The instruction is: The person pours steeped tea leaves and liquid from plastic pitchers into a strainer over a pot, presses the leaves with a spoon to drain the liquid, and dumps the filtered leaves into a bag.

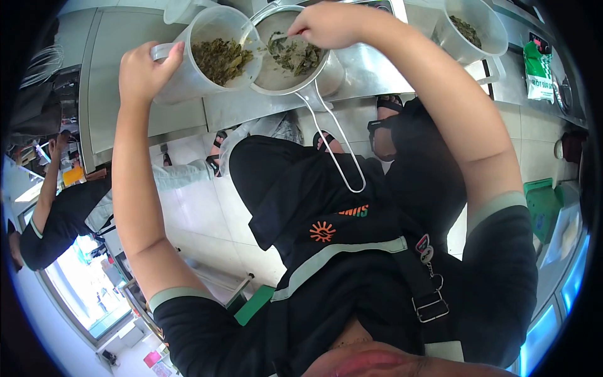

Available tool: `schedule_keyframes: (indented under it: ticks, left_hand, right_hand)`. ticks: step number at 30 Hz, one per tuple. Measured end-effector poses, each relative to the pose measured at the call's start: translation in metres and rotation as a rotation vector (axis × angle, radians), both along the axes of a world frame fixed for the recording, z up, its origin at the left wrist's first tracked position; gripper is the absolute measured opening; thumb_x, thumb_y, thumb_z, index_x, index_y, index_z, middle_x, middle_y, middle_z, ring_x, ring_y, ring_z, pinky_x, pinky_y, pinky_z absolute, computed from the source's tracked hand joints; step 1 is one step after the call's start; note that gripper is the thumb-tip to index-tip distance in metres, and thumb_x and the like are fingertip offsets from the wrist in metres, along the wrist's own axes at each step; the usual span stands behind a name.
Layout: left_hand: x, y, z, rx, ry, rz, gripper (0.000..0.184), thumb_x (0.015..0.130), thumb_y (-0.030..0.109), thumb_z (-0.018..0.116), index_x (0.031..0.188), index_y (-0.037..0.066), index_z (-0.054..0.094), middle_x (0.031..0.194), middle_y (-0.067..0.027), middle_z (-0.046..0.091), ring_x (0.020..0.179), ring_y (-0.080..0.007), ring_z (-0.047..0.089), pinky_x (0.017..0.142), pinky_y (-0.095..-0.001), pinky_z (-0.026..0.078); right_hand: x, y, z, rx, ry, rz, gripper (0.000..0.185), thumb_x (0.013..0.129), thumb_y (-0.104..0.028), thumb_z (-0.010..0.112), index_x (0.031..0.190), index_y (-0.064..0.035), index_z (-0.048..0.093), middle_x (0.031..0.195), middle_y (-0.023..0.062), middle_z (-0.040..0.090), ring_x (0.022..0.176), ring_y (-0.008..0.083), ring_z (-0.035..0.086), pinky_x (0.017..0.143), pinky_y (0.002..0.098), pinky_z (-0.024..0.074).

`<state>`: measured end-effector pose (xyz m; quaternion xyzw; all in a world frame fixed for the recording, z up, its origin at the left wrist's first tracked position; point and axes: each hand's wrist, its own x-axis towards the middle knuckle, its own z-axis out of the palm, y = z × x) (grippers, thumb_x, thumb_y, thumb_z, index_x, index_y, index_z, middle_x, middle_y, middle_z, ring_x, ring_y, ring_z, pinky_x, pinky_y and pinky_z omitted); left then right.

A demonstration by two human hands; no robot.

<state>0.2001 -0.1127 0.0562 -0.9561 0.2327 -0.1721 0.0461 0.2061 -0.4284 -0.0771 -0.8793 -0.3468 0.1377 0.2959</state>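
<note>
My left hand (151,69) is closed round the handle of a translucent plastic pitcher (169,85), which is tilted with its mouth toward the strainer. Wet, dark green-brown tea leaves (220,61) lie inside the pitcher. Beside its rim, a round metal strainer (267,78) with a long wire handle (339,166) holds more leaves (295,58). The strainer rests over a metal container (336,72), mostly hidden below it. Above the strainer is my right hand (333,26), fingers closed; what they grip, if anything, I cannot make out.
Another plastic pitcher (474,38) with leaves stands on the steel counter (402,69) at the right, near a green and white bag (538,72). A whisk (44,66) is at the far left. A co-worker (63,210) in black stands on the left.
</note>
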Motion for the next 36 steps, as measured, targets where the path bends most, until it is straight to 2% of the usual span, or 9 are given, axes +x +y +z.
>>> schedule_keyframes:
  ticks: [8,10,11,14,22,30,32,33,36]
  left_hand:
    - [-0.001,-0.004,0.002,0.02,0.027,0.054,0.057,0.073,0.051,0.07,0.077,-0.006,0.069,0.058,-0.0206,0.061,0.056,-0.0362,0.063,0.056,-0.0404,0.051]
    - [0.0,-0.008,0.004,0.014,0.043,0.06,0.057,0.073,0.05,0.07,0.078,-0.006,0.069,0.058,-0.0207,0.061,0.057,-0.0362,0.063,0.057,-0.0403,0.051]
    - [0.0,-0.011,0.005,0.021,0.049,0.056,0.057,0.073,0.051,0.07,0.079,-0.006,0.069,0.059,-0.0206,0.061,0.058,-0.0364,0.063,0.058,-0.0406,0.051]
    - [-0.003,-0.016,0.008,0.065,0.054,0.089,0.059,0.073,0.053,0.068,0.078,-0.006,0.069,0.059,-0.0203,0.062,0.06,-0.0366,0.064,0.06,-0.0413,0.052]
    - [-0.003,-0.016,0.006,0.084,0.023,0.077,0.061,0.073,0.057,0.066,0.078,-0.003,0.069,0.063,-0.0195,0.064,0.063,-0.0361,0.064,0.063,-0.0423,0.052]
    - [-0.012,-0.019,0.011,0.113,0.06,0.078,0.06,0.073,0.06,0.064,0.075,0.001,0.07,0.062,-0.0146,0.065,0.065,-0.0332,0.065,0.062,-0.0408,0.052]
    - [-0.01,-0.016,0.008,0.1,0.062,0.068,0.059,0.074,0.06,0.064,0.074,0.001,0.07,0.061,-0.0142,0.064,0.064,-0.0328,0.065,0.061,-0.0412,0.052]
    - [-0.01,-0.017,0.008,0.089,0.069,0.053,0.058,0.074,0.06,0.064,0.073,0.002,0.07,0.061,-0.0138,0.064,0.063,-0.0324,0.065,0.06,-0.0415,0.051]
    - [-0.009,-0.021,0.009,0.132,0.066,0.043,0.057,0.073,0.059,0.064,0.07,0.003,0.068,0.06,-0.0134,0.063,0.062,-0.0326,0.064,0.058,-0.042,0.051]
  right_hand:
    - [0.002,-0.018,0.019,-0.04,0.086,0.04,0.04,0.079,-0.007,0.048,0.113,-0.0055,0.068,0.107,0.0165,0.069,0.099,0.0289,0.066,0.087,0.0372,0.0508]
    - [0.006,-0.007,0.014,0.188,0.044,-0.115,0.028,0.078,-0.013,0.053,0.096,-0.0047,0.073,0.095,0.0197,0.069,0.089,0.0337,0.066,0.081,0.0399,0.0508]
    - [0.016,0.004,-0.005,0.099,0.014,-0.046,0.04,0.079,-0.007,0.047,0.113,-0.004,0.068,0.107,0.0173,0.069,0.099,0.0289,0.066,0.087,0.0369,0.051]
    - [0.013,-0.01,0.016,0.008,0.123,0.023,0.029,0.077,-0.013,0.054,0.097,-0.0052,0.073,0.097,0.0189,0.069,0.09,0.0321,0.067,0.082,0.0382,0.0508]
    - [0.019,0.014,-0.021,0.193,0.063,-0.092,0.038,0.081,-0.011,0.048,0.113,-0.003,0.068,0.107,0.018,0.069,0.098,0.0298,0.066,0.088,0.0358,0.051]
    - [0.0,-0.033,0.047,-0.211,0.429,-0.172,0.036,0.081,-0.017,0.055,0.112,-0.0045,0.069,0.104,0.0151,0.069,0.096,0.0215,0.065,0.087,0.0331,0.0488]
    - [0.018,-0.044,0.025,-0.025,0.243,-0.08,0.037,0.085,-0.021,0.054,0.118,-0.0083,0.066,0.099,0.0139,0.07,0.078,0.0246,0.065,0.074,0.0367,0.0514]
    - [0.016,-0.05,0.038,0.082,0.102,0.031,0.035,0.079,-0.018,0.057,0.108,-0.0047,0.07,0.102,0.0169,0.07,0.092,0.0276,0.067,0.083,0.0355,0.051]
    - [0.011,-0.042,0.055,0.294,0.124,0.076,0.038,0.08,-0.019,0.056,0.112,-0.0027,0.067,0.105,0.0182,0.069,0.094,0.0265,0.067,0.084,0.0345,0.0511]
